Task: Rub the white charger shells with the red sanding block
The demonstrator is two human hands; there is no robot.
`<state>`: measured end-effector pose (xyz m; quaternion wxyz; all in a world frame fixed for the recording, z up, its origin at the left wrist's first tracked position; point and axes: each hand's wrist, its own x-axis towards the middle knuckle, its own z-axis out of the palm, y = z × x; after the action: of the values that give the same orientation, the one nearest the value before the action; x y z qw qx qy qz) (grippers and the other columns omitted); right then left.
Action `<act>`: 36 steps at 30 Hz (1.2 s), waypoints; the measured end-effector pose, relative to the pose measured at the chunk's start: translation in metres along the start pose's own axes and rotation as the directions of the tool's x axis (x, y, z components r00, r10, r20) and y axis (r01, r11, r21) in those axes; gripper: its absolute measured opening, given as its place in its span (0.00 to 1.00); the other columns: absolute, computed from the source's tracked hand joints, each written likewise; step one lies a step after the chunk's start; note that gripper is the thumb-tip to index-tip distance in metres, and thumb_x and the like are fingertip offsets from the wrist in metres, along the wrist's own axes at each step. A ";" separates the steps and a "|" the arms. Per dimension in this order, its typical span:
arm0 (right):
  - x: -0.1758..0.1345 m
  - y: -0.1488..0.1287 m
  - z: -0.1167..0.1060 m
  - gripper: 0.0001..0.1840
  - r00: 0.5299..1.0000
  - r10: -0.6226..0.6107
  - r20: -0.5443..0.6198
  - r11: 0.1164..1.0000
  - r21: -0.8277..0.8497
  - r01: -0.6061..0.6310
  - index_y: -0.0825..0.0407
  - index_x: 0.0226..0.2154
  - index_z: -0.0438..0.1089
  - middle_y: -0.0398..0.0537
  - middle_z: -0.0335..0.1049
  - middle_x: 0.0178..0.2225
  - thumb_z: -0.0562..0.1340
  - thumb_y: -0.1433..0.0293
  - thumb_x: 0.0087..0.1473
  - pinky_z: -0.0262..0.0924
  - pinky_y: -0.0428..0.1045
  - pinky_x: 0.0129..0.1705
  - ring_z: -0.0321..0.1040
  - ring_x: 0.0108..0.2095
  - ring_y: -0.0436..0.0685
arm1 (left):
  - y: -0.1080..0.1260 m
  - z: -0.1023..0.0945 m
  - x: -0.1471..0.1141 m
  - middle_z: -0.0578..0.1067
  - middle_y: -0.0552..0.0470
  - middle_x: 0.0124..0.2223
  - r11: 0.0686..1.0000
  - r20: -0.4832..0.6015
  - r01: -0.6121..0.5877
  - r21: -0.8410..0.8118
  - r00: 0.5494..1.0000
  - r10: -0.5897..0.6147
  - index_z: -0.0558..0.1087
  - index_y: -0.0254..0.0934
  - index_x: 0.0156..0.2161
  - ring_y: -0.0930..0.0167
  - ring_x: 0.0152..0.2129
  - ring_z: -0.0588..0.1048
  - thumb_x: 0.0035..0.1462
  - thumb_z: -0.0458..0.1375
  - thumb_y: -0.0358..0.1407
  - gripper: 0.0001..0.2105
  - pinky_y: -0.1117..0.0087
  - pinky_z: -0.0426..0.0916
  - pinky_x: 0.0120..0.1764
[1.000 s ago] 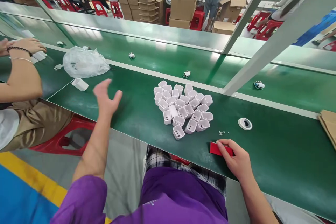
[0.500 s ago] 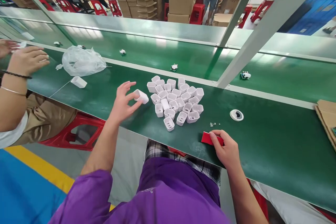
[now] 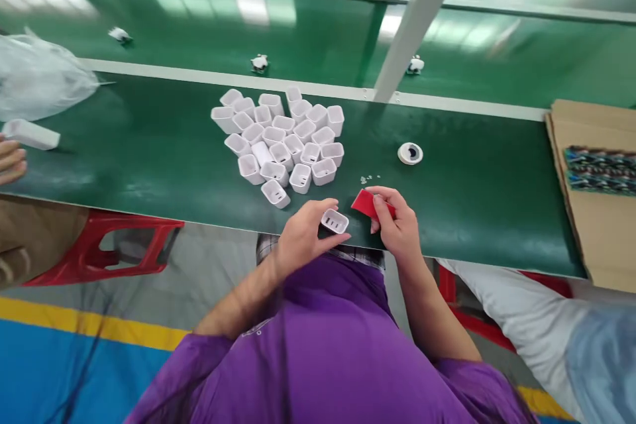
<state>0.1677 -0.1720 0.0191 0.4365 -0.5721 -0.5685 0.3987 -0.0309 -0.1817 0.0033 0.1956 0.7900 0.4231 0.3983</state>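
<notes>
My left hand (image 3: 309, 233) grips a white plastic charger housing (image 3: 334, 221) by its sides, near the table's front edge. The housing's open end faces up and slots show in its floor. Just to the right, my right hand (image 3: 397, 222) pinches a flat red piece (image 3: 365, 203), like a card or strip, slightly above the table. Several more white housings (image 3: 274, 136) stand bunched together beyond my left hand, most with the open end up. Tiny pale bits (image 3: 368, 179) lie on the table past the red piece.
A white tape roll (image 3: 410, 154) lies to the right. Cardboard (image 3: 591, 225) with circuit boards (image 3: 603, 169) is at the far right. A plastic bag (image 3: 42, 76), a single housing (image 3: 32, 134) and another person's hand (image 3: 10, 160) are at left. A metal post (image 3: 422, 13) rises behind.
My left hand has brought its housing from left of the cluster to beside my right hand. The red piece has been lifted and tilted. The view has turned downward and right.
</notes>
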 end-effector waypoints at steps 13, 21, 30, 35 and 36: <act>-0.026 -0.001 0.017 0.19 0.976 -0.195 0.101 0.973 -0.106 0.205 0.49 0.54 0.72 0.51 0.70 0.43 0.61 0.63 0.63 0.71 0.52 0.46 0.71 0.42 0.55 | -0.005 -0.003 0.008 0.79 0.53 0.34 0.987 0.134 0.160 -0.023 0.979 -0.156 0.76 0.39 0.41 0.69 0.33 0.76 0.54 0.68 0.38 0.11 0.69 0.72 0.35; -0.042 0.007 0.010 0.21 0.944 -0.307 0.121 0.883 -0.334 0.330 0.47 0.59 0.70 0.52 0.70 0.43 0.54 0.66 0.68 0.71 0.49 0.39 0.71 0.37 0.53 | 0.001 0.001 0.010 0.81 0.54 0.34 0.983 0.131 0.169 -0.070 0.979 -0.159 0.78 0.41 0.37 0.71 0.30 0.73 0.55 0.68 0.41 0.08 0.69 0.70 0.35; -0.034 0.002 0.009 0.21 0.938 -0.316 0.140 0.883 -0.317 0.345 0.49 0.57 0.73 0.51 0.69 0.41 0.52 0.65 0.69 0.70 0.47 0.37 0.69 0.35 0.51 | -0.002 0.002 0.008 0.82 0.54 0.34 0.986 0.148 0.144 -0.085 0.980 -0.131 0.79 0.40 0.41 0.70 0.31 0.73 0.56 0.67 0.42 0.10 0.68 0.68 0.36; -0.031 0.001 0.006 0.20 0.931 -0.327 0.160 0.877 -0.316 0.362 0.47 0.56 0.73 0.51 0.70 0.41 0.52 0.65 0.69 0.71 0.48 0.37 0.70 0.35 0.51 | -0.001 0.002 0.009 0.82 0.54 0.34 0.982 0.177 0.167 -0.084 0.973 -0.151 0.79 0.41 0.41 0.69 0.31 0.73 0.55 0.68 0.41 0.10 0.67 0.68 0.37; -0.032 0.002 0.004 0.20 0.927 -0.340 0.161 0.872 -0.314 0.375 0.47 0.57 0.73 0.51 0.70 0.41 0.52 0.66 0.68 0.71 0.49 0.38 0.70 0.36 0.52 | 0.000 0.002 0.009 0.82 0.55 0.34 0.982 0.175 0.170 -0.080 0.972 -0.154 0.79 0.41 0.41 0.69 0.31 0.73 0.55 0.68 0.41 0.10 0.67 0.68 0.37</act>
<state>0.1636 -0.2037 0.0146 0.3683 -0.5027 -0.7458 0.2354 -0.0268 -0.1742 0.0063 0.2998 0.7732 0.4490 0.3327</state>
